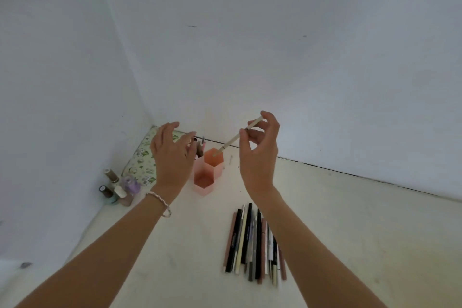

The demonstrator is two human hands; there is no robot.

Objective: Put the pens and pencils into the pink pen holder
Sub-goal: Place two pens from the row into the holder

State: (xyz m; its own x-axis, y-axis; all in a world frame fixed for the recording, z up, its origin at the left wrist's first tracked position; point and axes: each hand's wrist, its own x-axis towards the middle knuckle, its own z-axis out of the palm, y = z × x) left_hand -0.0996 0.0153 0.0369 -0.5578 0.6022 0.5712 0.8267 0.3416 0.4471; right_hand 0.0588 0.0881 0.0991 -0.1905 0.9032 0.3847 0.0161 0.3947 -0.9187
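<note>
A beige pencil is pinched in the right hand, tip dipped into the pink pen holder. The left hand is held open, empty, beside it. More pens are piled nearer on the table.

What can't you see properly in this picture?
- Head view: the pens already in the pink pen holder's back cup are partly hidden by the left hand.
- The pencil tip disappears into a cup, so how deep it sits is unclear.
- Writing on the pens on the table is too small to read.
- The little bottles have blurred labels.
- The right hand covers part of the pencil.
</note>
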